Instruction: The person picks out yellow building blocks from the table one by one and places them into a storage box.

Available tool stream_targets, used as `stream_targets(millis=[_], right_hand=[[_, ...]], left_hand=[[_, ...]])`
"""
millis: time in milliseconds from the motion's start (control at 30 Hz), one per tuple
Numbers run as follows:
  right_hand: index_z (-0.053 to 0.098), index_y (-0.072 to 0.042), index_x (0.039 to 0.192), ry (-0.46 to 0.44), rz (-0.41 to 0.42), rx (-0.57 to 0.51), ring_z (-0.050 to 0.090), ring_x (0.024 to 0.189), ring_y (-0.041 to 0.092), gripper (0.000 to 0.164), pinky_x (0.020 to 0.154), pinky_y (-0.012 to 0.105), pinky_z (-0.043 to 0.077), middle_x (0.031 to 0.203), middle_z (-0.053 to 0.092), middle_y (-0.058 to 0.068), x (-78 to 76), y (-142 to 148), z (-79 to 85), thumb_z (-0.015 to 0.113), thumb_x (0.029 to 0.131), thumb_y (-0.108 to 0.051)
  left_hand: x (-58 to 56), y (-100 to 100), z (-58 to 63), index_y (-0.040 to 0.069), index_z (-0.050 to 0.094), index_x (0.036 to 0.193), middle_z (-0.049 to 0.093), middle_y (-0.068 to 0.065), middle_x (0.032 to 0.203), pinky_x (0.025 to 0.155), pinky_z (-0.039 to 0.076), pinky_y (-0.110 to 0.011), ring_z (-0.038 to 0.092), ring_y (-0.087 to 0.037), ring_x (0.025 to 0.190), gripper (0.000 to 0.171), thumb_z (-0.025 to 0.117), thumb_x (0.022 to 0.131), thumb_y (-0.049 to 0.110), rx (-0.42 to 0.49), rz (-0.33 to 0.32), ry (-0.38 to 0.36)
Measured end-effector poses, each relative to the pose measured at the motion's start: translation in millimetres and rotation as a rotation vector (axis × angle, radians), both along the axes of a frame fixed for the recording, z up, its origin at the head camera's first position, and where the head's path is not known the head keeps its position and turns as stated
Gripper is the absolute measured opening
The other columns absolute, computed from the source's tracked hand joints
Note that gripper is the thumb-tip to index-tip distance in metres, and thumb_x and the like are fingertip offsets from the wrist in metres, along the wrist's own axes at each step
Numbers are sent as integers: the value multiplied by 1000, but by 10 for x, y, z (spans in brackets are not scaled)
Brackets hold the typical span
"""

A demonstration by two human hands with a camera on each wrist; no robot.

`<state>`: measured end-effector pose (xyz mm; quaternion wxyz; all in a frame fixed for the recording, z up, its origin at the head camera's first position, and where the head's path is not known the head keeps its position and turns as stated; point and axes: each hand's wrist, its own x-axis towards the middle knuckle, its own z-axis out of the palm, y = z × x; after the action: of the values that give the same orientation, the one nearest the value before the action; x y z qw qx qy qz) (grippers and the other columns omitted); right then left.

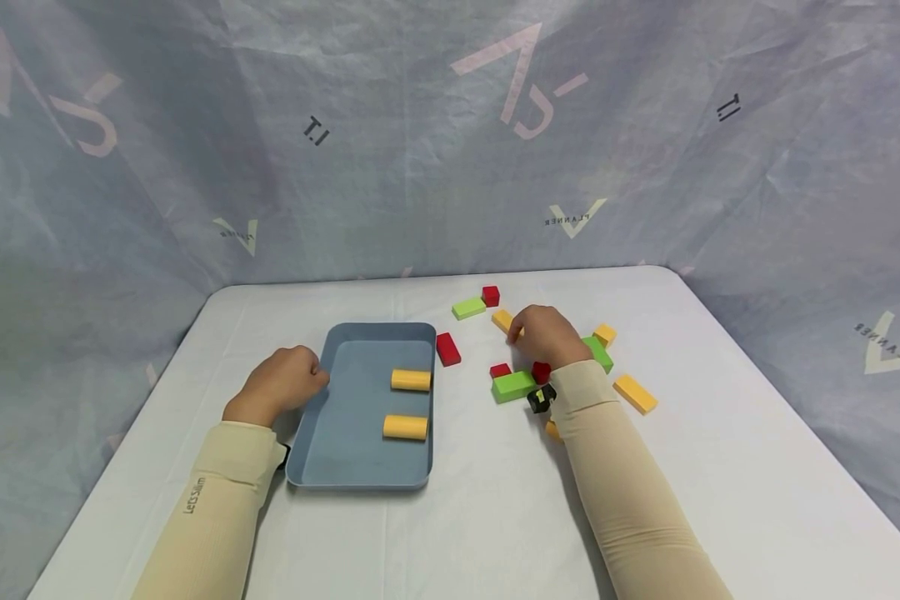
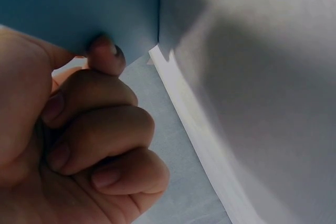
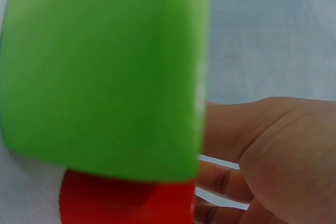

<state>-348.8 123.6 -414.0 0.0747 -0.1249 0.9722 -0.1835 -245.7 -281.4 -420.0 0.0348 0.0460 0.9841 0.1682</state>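
Note:
My left hand [image 1: 285, 382] is at the left rim of a shallow grey-blue tray [image 1: 360, 481]. In the left wrist view its forefinger presses the blue wall [image 2: 63, 3] against the thumb side, the other fingers curled. Two yellow cylinders [image 1: 410, 380] lie in the tray by its right wall. Over to the right, my right hand [image 1: 546, 335] points down at a long yellow block [image 1: 502, 320], covering its near end. A green block [image 3: 105, 77] and a red piece [image 3: 126, 203] hide its fingertips in the right wrist view, so its hold is unclear.
Around the right hand lie a red block [image 1: 448, 349], a light green block [image 1: 468, 308], a red cube [image 1: 491, 296], a green block [image 1: 513, 387] and a yellow block [image 1: 635, 393]. A yellow piece [image 1: 554, 431] is partly under the right forearm. Cloth hangs behind the white table [image 1: 465, 533].

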Motion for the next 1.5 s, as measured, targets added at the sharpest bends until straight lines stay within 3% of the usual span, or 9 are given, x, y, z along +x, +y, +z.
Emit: stream_targets(millis=[467, 933, 1200, 1500], right_hand=[[71, -19, 94, 6, -8, -41, 46, 93, 24, 12, 83, 44, 47, 109, 58, 4, 26, 42, 50, 66, 87, -12], [71, -17, 94, 48, 29, -53, 46, 95, 25, 17, 88, 45, 44, 111, 59, 4, 25, 64, 134, 60, 88, -5], [70, -21, 92, 86, 48, -43, 47, 92, 23, 15, 85, 43, 45, 111, 59, 3, 88, -20, 271, 62, 87, -9], [67, -27, 87, 145, 102, -74, 49, 86, 18, 14, 73, 36, 48, 103, 60, -4, 197, -116, 431, 66, 86, -14]], left_hand=[[6, 16, 5, 18, 38, 49, 32, 5, 46, 37, 28, -29, 31, -12, 40, 40, 55, 86, 18, 15, 0, -3], [10, 16, 14, 18, 39, 49, 33, 5, 45, 37, 28, -29, 32, -12, 40, 39, 55, 85, 18, 4, -4, 2], [8, 15, 26, 18, 39, 50, 34, 5, 45, 38, 28, -29, 33, -12, 40, 38, 55, 85, 18, -6, 2, 5], [28, 14, 30, 18, 39, 50, 33, 6, 45, 37, 28, -29, 33, -12, 40, 39, 55, 85, 18, 2, 0, 10]])
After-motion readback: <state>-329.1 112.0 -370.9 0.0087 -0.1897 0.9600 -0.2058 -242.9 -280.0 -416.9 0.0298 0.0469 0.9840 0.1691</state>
